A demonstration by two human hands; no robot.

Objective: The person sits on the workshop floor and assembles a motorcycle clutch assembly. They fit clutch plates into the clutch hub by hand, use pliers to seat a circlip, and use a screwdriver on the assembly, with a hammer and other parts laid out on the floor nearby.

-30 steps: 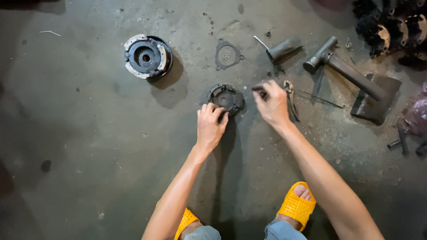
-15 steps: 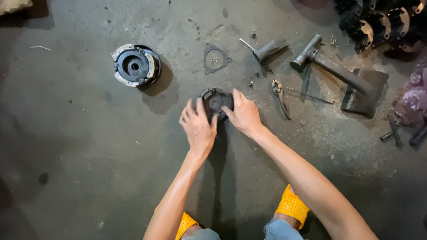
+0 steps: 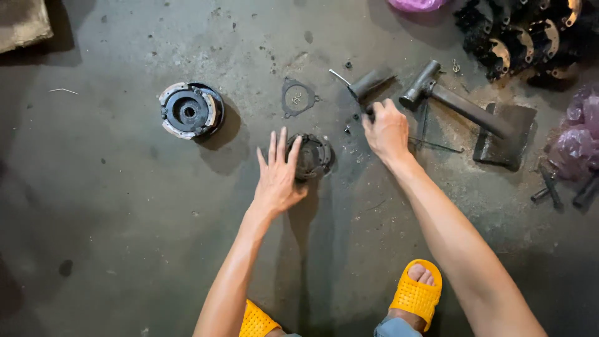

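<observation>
My left hand [image 3: 279, 173] lies flat on the concrete floor with its fingers spread. Its thumb touches a dark round machine part [image 3: 315, 156] just to its right. My right hand [image 3: 387, 129] is further right, fingers curled down over the pliers that lay there a moment ago. Only a dark tip shows at the fingertips. A thin metal rod [image 3: 440, 147] lies on the floor just right of that hand.
A round clutch-like assembly [image 3: 189, 111] sits at left, and a flat gasket [image 3: 298, 98] lies behind the round part. A dark cylinder [image 3: 372, 82] and a welded pipe-and-plate tool [image 3: 474, 113] are at right. Dark parts [image 3: 524, 31] pile up at top right. My orange sandals [image 3: 415, 293] are below.
My right hand left the round part and moved right onto the pliers. My left hand slid off the part to its left side and spread flat.
</observation>
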